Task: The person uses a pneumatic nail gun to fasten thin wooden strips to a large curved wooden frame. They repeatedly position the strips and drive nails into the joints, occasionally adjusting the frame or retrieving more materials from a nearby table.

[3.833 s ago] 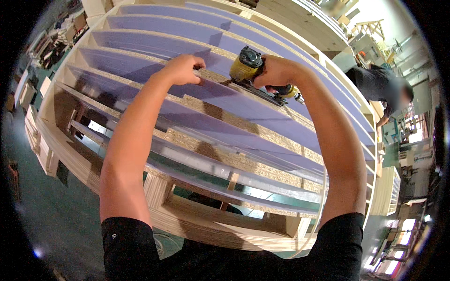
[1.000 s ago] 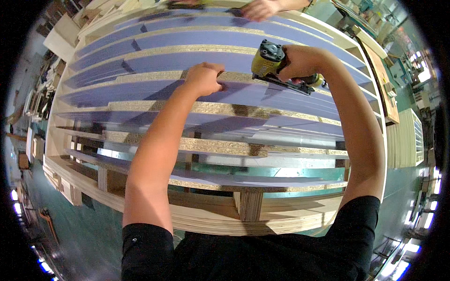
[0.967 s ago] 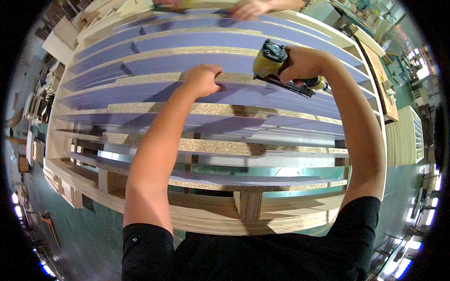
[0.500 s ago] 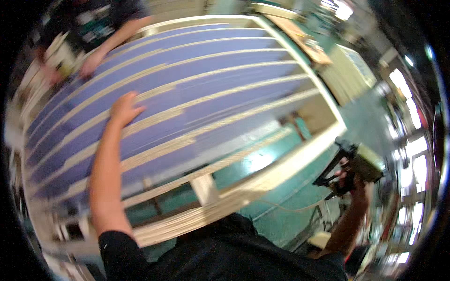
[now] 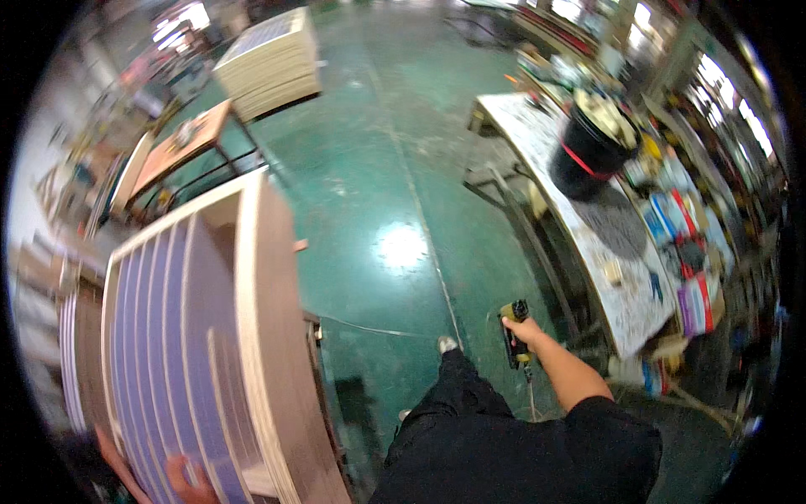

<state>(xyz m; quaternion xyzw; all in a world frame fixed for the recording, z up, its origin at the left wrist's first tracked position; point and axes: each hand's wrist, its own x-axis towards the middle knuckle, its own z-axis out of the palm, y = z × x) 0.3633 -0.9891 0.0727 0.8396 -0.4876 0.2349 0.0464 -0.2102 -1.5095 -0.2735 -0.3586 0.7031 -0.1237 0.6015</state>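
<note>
My right hand (image 5: 525,330) is closed around the grip of a nail gun (image 5: 514,343), dark with a yellowish body, held low above the green floor. A thin air hose (image 5: 530,395) hangs from its lower end. At the lower left edge, what appears to be my left hand (image 5: 190,480) is over the slatted frame, partly cut off, its visible fingers apart. That large wooden frame (image 5: 249,277) has pale edges, with long thin slats across a bluish-purple inside. Contact between this hand and the slats is hard to make out.
On the right stands a stained white-topped table (image 5: 600,277) with a black bucket (image 5: 588,151) and bags. A stack of panels (image 5: 273,71) and a wooden bench (image 5: 180,151) stand far left. Another person's arm (image 5: 120,466) shows beside the frame. A hose (image 5: 369,326) crosses the floor.
My view has swung right, so the frame now lies on the left and the table has come into view. The nail gun stays in my right hand, now lower. My left hand sits at the edge.
</note>
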